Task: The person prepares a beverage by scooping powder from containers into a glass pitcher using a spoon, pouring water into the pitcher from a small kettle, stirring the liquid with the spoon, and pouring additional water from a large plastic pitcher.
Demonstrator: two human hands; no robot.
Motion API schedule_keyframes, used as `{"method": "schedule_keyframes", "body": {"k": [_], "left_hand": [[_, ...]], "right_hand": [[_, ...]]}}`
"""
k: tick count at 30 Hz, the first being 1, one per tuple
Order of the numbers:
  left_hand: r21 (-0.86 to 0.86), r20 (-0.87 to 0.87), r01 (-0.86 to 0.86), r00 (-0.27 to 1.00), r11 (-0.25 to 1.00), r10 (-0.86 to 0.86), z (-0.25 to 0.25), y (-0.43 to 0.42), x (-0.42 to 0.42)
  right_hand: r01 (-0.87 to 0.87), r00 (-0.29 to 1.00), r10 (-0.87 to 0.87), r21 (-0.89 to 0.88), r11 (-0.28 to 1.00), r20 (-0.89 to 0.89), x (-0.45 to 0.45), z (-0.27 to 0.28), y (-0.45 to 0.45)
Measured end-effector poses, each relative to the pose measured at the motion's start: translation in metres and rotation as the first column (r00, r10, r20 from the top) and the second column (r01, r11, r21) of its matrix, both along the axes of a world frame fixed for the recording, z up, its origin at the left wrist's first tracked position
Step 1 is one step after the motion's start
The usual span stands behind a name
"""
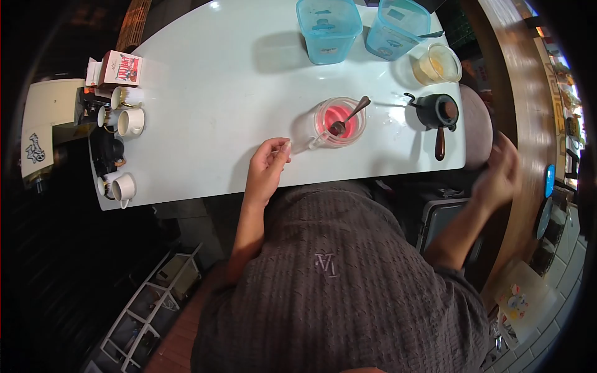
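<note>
My left hand (270,166) is closed just above the front edge of the white table, its thumb and fingertips pinched together; what it may hold is too small to name. To its right stands a clear glass cup (340,122) with red or pink contents, its handle toward my left hand. A metal spoon (355,114) leans in the cup, its handle up and to the right. My right hand (502,168) is raised off the table's right end, slightly blurred, with its fingers apart and nothing visible in it.
Two blue containers (329,34) stand at the back. A glass jar (437,64) and a black pot with a wooden handle (437,112) are at the right. White cups (130,122) and a box (120,68) line the left edge. A stool seat (476,127) is beside the table.
</note>
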State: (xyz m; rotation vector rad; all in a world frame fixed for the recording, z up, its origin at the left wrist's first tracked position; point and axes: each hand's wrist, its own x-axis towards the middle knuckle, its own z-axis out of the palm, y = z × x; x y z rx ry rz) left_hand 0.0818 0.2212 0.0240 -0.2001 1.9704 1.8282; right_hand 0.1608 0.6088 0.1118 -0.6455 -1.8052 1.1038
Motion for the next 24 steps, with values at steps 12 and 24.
{"method": "schedule_keyframes", "body": {"k": [12, 24], "left_hand": [[-0.043, -0.016, 0.202, 0.979, 0.978, -0.203, 0.007, 0.011, -0.026], [0.024, 0.0, 0.245, 0.97, 0.969, -0.245, 0.002, -0.018, -0.037]], "right_hand": [[0.045, 0.749, 0.586, 0.907, 0.419, -0.308, 0.076, 0.208, -0.074], [0.038, 0.837, 0.502, 0.939, 0.342, -0.217, 0.073, 0.237, -0.134]]}}
